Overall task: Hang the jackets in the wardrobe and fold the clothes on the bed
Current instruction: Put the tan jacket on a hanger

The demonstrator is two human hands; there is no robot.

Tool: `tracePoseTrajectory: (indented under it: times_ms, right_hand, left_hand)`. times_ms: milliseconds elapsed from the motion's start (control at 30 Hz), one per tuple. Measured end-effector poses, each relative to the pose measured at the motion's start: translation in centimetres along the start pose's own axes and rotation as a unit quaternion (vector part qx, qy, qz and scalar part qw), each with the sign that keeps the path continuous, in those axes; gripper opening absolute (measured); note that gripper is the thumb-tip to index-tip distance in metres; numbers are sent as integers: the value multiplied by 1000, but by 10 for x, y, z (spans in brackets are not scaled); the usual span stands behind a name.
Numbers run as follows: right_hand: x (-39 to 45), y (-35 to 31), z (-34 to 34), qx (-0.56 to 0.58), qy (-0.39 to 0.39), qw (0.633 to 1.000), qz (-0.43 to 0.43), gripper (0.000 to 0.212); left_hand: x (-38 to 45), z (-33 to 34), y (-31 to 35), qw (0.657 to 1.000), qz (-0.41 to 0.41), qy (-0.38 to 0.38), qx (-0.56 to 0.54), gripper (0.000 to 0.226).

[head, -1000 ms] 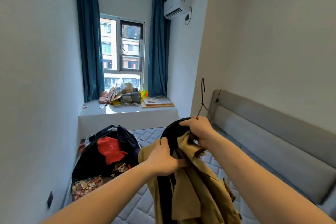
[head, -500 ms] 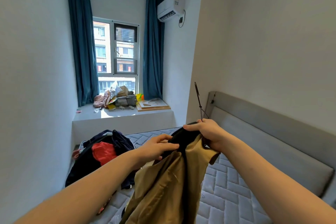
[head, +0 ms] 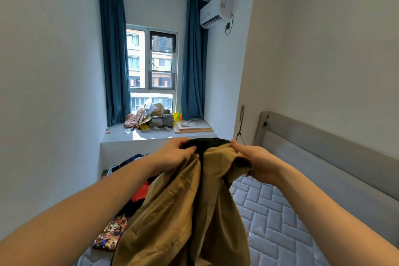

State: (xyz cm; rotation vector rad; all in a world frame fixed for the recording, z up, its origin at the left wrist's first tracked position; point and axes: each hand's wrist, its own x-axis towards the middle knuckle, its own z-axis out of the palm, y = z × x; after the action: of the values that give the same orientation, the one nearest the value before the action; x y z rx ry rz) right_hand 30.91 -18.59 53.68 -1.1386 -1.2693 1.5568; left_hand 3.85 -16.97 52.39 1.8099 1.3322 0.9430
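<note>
Tan jacket (head: 183, 207) hangs between both hands (gripping its collar)

Both bare forearms reach forward from the lower corners and come near each other at the centre. The left hand (head: 172, 153) is raised with its back toward the camera, its fingers (head: 191, 148) curled and pinching the dark-lined tan cloth jacket (head: 183, 211) between fingertips and thumb. The right hand (head: 257, 160) is level with it, its fingers curled round the same jacket's other shoulder, wrist bent slightly down.
</note>
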Motion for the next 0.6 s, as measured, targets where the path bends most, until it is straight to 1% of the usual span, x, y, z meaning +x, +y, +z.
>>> tracePoseTrajectory:
  times_ms: [33, 67, 133, 267, 367, 467, 600]
  right_hand:
    - [-4, 7, -2, 15, 10, 1000, -23, 65]
    - [-8, 15, -4, 23, 18, 999, -45, 58]
    - [-18, 30, -2, 2, 27, 997, -78, 49]
    - [-34, 59, 23, -71, 42, 990, -114, 55]
    - [-36, 80, 43, -106, 34, 987, -117, 54]
    - [-28, 88, 60, -87, 78, 987, -111, 55]
    - [-10, 77, 63, -12, 149, 982, -114, 42]
  left_hand:
    - [2, -6, -2, 1000, -8, 21, -4, 17]
    - [4, -11, -3, 999, -13, 43, -12, 17]
    - [6, -19, -4, 996, -27, 78, -42, 20]
    - [12, -26, 1, 987, -55, 126, -85, 27]
    - [17, -23, 10, 981, -69, 140, -110, 24]
    - [23, -18, 18, 981, -65, 139, -121, 19]
    - [25, -19, 19, 985, -50, 139, -93, 21]
